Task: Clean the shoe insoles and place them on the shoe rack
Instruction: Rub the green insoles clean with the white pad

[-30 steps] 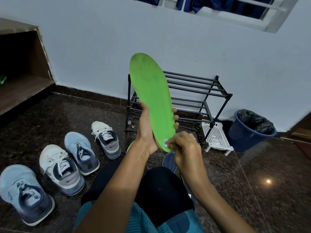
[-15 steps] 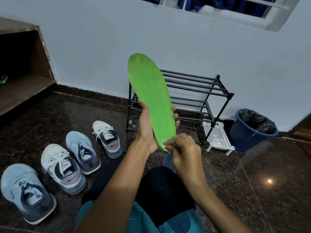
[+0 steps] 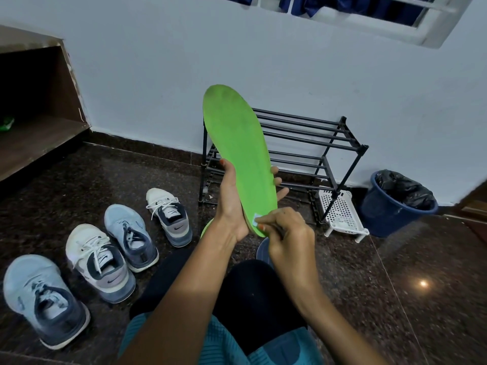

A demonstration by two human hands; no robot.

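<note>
Insole (image 3: 237, 154), green: held up on end in front of the shoe rack (image 3: 316, 143), toe end uppermost, heel end low

Left hand (image 3: 232, 204): thumb on one long edge, fingers curled round the other at the arch, gripping

Right hand (image 3: 287, 233): fingers bunched, pinching a small pale cleaning piece (image 3: 256, 218) against the heel end; brush or wipe, cannot tell

Judgement: the insole is light, thin foam and bends readily. Best held at the arch, close to the scrubbed spot; a toe-end hold would let it flop. Surface looks matte, unlikely to slip
</note>
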